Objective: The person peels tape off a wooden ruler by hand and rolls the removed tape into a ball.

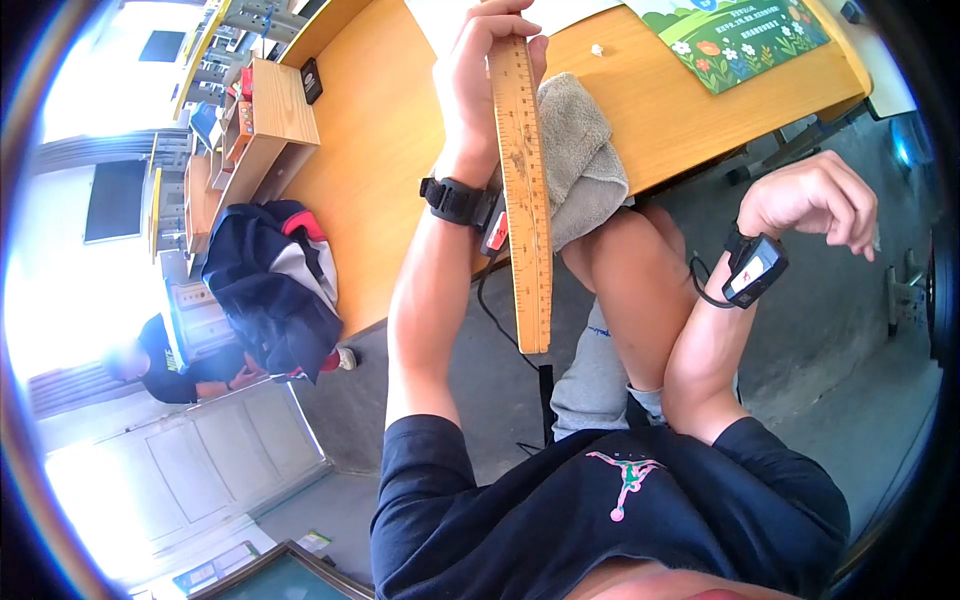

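My left hand (478,95) is closed around the upper end of a long wooden ruler (524,190). Its scale faces up, and its lower end sticks out past the table edge. A grey cloth (580,150) lies just right of the ruler, partly hanging over the edge. My right hand (815,200) is off the table on the right, above the floor, with fingers bent and close together. A tiny pale bit shows at its fingertips, too small to name. Each wrist has a black strap with a small device.
The wooden table (385,120) holds a green flowered booklet (735,45), a small white scrap (597,50) and white paper at the top. To the left, a dark jacket (270,280) hangs by a wooden shelf box (285,105). Another person in dark clothes is at the far left.
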`<state>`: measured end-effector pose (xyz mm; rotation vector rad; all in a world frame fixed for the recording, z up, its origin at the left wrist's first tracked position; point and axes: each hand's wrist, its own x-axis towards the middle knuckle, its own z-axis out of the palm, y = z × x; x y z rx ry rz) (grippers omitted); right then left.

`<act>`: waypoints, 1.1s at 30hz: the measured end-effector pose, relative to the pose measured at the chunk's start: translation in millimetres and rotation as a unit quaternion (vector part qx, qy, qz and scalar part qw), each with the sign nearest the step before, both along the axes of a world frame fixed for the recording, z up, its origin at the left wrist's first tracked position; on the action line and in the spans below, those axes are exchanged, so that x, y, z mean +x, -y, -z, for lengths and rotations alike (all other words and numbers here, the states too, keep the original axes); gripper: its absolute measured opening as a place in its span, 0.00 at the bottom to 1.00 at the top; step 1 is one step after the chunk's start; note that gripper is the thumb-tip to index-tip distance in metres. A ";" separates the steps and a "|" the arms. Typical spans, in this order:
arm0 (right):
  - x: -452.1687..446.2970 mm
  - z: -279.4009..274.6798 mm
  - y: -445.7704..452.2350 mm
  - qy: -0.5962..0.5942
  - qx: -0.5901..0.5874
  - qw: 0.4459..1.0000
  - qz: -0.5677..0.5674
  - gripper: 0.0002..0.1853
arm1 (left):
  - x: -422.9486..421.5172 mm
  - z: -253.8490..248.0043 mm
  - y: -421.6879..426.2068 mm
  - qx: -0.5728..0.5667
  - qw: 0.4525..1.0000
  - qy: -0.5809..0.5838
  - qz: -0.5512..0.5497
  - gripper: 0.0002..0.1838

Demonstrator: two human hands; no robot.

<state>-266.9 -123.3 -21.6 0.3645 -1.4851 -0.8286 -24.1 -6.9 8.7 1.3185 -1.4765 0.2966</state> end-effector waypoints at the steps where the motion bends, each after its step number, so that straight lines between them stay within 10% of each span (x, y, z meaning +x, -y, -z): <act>1: -0.1 1.0 0.0 -0.019 0.013 1.000 0.007 0.05 | -0.6 -0.6 -0.1 0.000 1.000 -0.003 -0.004 0.07; 8: 2.0 5.5 1.6 -0.023 0.060 0.998 -0.019 0.18 | 11.7 8.7 1.2 -0.014 0.999 0.035 -0.011 0.11; 23: 12.4 -9.1 -4.1 -0.021 0.079 0.996 -0.035 0.09 | -4.4 4.9 -1.2 -0.028 0.984 -0.090 0.153 0.33; 33: 42.0 2.6 -17.3 -0.453 0.003 0.891 0.036 0.11 | -4.8 3.5 -4.5 -0.041 0.991 -0.059 0.114 0.36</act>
